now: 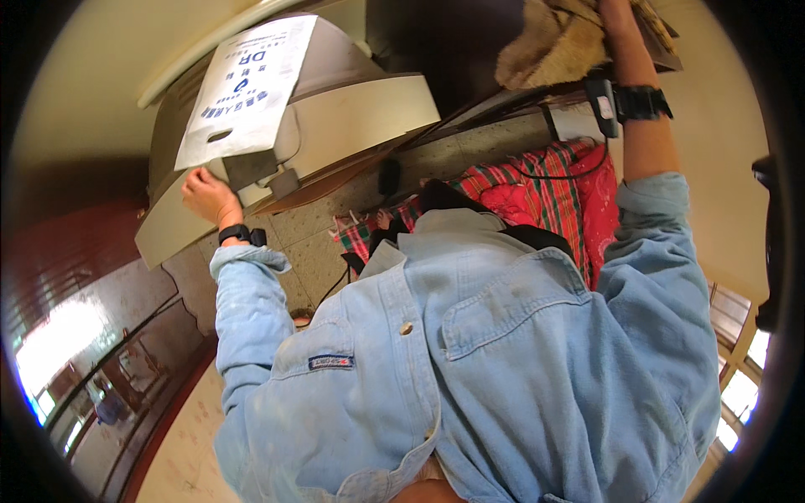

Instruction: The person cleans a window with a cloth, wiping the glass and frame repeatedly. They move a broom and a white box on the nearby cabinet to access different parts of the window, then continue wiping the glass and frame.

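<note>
My left hand (212, 196) has its fingers curled together beside the handle end of a white plastic bag (251, 94), with nothing visible in them. Blue print covers the bag, which lies over a beige rounded casing (339, 53) on a cream cabinet (371, 104). Just right of this hand are a dark box (248, 171) and a small black adapter (284, 183) with a cord. At the top right edge my right hand (619, 19) reaches into a bunched brown cloth (550, 47) on a dark surface; its fingers are cut off or hidden. Both wrists wear black straps.
Red plaid fabric (534, 182) lies beneath and right of my legs. A dark object (389, 176) rests on the tiled floor (295, 245). From the device on my right wrist a black cable (569, 177) hangs in a loop. Bright windows (739, 393) show at lower right.
</note>
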Demonstrator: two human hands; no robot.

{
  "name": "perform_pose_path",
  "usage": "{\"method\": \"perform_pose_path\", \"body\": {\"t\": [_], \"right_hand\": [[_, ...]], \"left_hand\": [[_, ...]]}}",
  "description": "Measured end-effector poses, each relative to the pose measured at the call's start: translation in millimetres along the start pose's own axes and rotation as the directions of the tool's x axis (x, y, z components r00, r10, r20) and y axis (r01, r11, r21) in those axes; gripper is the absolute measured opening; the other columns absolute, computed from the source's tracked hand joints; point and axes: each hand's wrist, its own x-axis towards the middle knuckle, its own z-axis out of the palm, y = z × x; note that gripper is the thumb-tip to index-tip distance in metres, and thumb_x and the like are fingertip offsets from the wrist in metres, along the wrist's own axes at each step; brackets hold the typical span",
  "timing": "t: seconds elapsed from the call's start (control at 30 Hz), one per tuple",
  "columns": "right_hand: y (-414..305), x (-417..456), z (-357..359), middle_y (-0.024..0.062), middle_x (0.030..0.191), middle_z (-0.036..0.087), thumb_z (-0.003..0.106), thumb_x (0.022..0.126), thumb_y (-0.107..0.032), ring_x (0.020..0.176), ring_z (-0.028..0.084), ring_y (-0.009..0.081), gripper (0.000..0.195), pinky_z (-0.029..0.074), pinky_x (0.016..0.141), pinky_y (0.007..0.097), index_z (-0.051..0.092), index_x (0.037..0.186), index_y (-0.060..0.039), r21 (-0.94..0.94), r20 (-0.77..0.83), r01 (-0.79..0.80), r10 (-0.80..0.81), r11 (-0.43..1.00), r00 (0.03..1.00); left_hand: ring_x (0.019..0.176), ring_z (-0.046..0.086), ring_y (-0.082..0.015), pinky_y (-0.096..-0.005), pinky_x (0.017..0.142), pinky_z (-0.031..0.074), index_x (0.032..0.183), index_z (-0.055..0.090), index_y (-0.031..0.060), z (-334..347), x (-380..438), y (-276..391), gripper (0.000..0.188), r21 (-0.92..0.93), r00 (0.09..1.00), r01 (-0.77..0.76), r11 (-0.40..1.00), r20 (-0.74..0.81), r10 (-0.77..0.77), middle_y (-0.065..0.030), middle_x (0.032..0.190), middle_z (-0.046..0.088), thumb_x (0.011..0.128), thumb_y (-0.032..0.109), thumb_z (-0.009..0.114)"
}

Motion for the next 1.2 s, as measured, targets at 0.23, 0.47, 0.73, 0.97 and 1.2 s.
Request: {"method": "perform_pose_path", "body": {"t": [0.23,0.47,0.73,0.97,1.2], "right_hand": [[1.6,6.8,-0.8,0.007,0.128,0.062,0.057,0.094,-0.011,0.116,0.058,0.018,0.043,0.046,0.101,0.0304,0.056,0.135,0.0028,0.021,0.103,0.02,-0.022,1.0,0.994],[26.2,15.8,-16.0,0.0077,0.128,0.063,0.06,0.097,-0.017,0.117,0.057,0.0178,0.042,0.046,0.101,0.0302,0.057,0.134,0.0038,0.009,0.182,0.043,-0.044,0.999,0.982],[12.0,5.4,-7.3,0.0066,0.125,0.062,0.059,0.099,-0.016,0.116,0.055,0.0162,0.04,0.045,0.101,0.0297,0.055,0.135,0.0017,0.092,0.16,0.043,-0.057,0.995,0.986],[4.1,-0.5,-21.8,0.0068,0.132,0.06,0.058,0.098,-0.014,0.12,0.055,0.0185,0.044,0.044,0.103,0.0312,0.053,0.14,-0.0002,-0.079,0.219,0.008,0.01,0.997,0.976],[-19.7,-5.8,-4.2,0.0075,0.126,0.064,0.062,0.09,-0.014,0.116,0.056,0.0174,0.046,0.044,0.104,0.0332,0.057,0.132,0.0023,-0.017,0.122,-0.188,0.189,0.982,0.975]], "left_hand": [[0.097,0.059,-0.0355,-0.049,0.081,0.046,0.102,0.066,0.0093,5.8,0.7,-11.2,0.021,0.042,1.0,-0.028,0.999,-0.007,0.029,-0.0131,0.101,0.065,0.098,0.029,0.061],[0.097,0.059,-0.0365,-0.0498,0.082,0.045,0.105,0.065,0.0095,7.6,6.6,-13.8,0.021,0.063,0.998,-0.059,0.996,0.028,0.057,-0.0141,0.104,0.064,0.099,0.029,0.06],[0.094,0.057,-0.0364,-0.0484,0.08,0.044,0.105,0.063,0.0114,-0.5,-2.0,-12.3,0.019,0.1,0.999,-0.044,0.994,0.007,0.044,-0.0128,0.103,0.061,0.101,0.029,0.058],[0.092,0.056,-0.0359,-0.0472,0.079,0.044,0.102,0.06,0.0105,-0.7,4.1,0.8,0.013,0.173,0.993,-0.117,0.978,0.022,0.115,-0.0109,0.104,0.06,0.098,0.023,0.061],[0.097,0.053,-0.0375,-0.0486,0.085,0.043,0.099,0.056,0.0054,-20.6,2.6,16.9,0.011,0.112,0.997,-0.069,0.991,0.051,0.064,-0.0148,0.103,0.058,0.097,0.016,0.059]]}}
